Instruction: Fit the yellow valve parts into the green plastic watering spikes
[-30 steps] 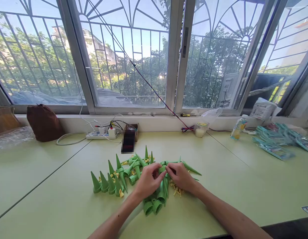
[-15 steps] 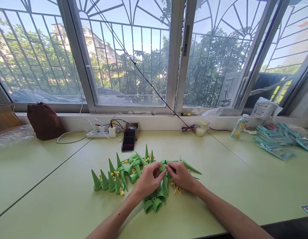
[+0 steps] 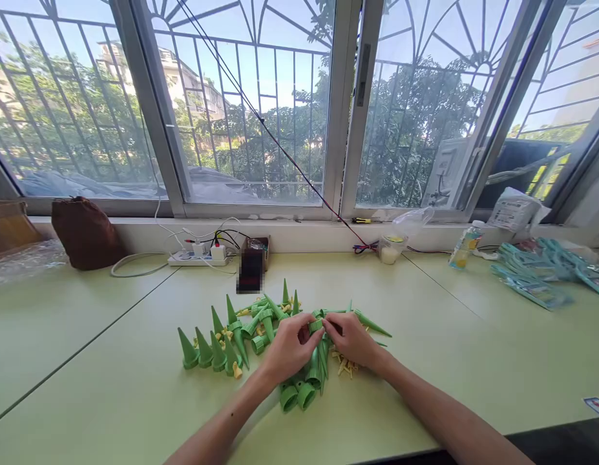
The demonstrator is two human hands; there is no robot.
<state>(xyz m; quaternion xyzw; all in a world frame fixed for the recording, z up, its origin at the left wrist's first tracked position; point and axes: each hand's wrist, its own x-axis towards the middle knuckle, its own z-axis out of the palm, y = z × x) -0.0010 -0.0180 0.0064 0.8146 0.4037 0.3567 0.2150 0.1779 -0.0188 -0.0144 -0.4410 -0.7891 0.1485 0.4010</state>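
My left hand (image 3: 290,343) is closed round the wide collar of a green plastic watering spike (image 3: 316,325). My right hand (image 3: 353,341) is pinched at the collar's right edge; whatever lies between its fingertips is too small to make out. Below the hands lie more green spikes, two with round open ends (image 3: 298,396) facing me. Small yellow valve pieces (image 3: 346,366) are heaped under my right hand. On the left, several green cones (image 3: 189,349) stand point up, with a yellow valve (image 3: 237,370) by the nearest. Loose green spikes (image 3: 265,320) lie jumbled behind my left hand.
Along the window sill sit a brown drawstring bag (image 3: 86,234), a power strip (image 3: 197,258) with cables, a small box (image 3: 259,248), a plastic cup (image 3: 391,248) and a bottle (image 3: 466,245). Teal packets (image 3: 532,284) are piled at right. The table's front edge runs at lower right.
Both hands stay at the green spike's collar with barely any finger movement. The whole view has shifted very slightly; the things on the table lie as before.
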